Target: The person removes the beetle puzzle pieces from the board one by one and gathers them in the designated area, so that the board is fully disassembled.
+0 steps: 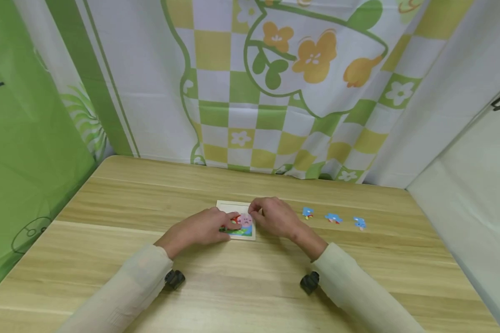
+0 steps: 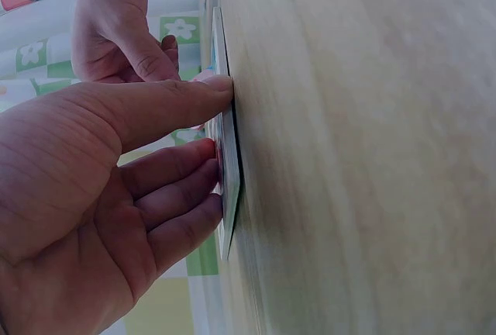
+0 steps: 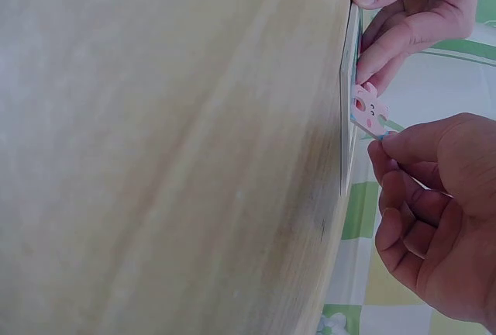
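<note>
puzzle board (image 1: 236, 205): small white-framed card, flat on the worktop (image 1: 250, 286), centre of the head frame, between both hands. Picture partly filled, green strip along its near edge.
pink piece (image 3: 367, 108): cartoon face, tilted, one edge lifted off the board, the other resting on or near it. Cannot tell whether it is seated.
right hand (image 1: 276, 216): thumb and forefinger pinching the pink piece at its right edge; other fingers loosely curled, holding nothing.
left hand (image 1: 205, 226): pressing down on the board's left side. In the left wrist view the thumb (image 2: 186, 98) lies at the board's edge and the fingertips (image 2: 203, 151) sit on its face. Fingers fairly straight, not gripping.
loose pieces (image 1: 333, 218): three blue ones in a row, right of centre, well apart from the board, untouched.
step in hand (my read): seating the pink piece in its cut-out.
how to do it well: keep the left hand's press so the board can't slide. Lower the raised edge flat, line up the outline first, then push from above with a fingertip. Don't force it at an angle: the piece could bend or the neighbours pop out.
backdrop: green, yellow and white flowered cloth at top of frame.
</note>
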### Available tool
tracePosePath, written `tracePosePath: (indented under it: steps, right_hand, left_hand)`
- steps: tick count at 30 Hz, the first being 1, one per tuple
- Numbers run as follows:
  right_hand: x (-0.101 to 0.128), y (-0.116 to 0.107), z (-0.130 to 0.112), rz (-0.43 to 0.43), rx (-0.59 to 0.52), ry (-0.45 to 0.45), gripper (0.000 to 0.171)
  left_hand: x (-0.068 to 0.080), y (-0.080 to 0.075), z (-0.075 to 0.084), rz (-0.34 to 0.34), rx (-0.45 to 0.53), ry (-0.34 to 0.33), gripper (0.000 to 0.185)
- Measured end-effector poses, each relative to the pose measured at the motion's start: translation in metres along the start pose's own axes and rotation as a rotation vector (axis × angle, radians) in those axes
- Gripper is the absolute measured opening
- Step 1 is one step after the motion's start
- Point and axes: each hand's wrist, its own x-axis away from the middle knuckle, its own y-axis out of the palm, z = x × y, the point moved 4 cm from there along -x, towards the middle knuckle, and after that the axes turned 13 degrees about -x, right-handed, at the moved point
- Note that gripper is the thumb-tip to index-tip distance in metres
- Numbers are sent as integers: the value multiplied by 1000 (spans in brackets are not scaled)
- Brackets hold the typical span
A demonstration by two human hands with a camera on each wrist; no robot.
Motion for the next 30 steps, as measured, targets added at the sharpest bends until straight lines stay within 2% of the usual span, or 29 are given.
tracePosePath:
  steps: [8, 17, 30]
  right_hand:
    - [1, 0, -2, 5, 15, 0, 10]
    - [0, -1, -2, 45, 7, 86, 10]
    - [9, -14, 7, 61, -8, 77, 12]
  left_hand:
    - [0, -2, 2, -2, -9, 0, 43]
    - [-1, -1, 1, -8, -16, 1, 42]
    - [0, 0, 0, -13, -19, 14, 42]
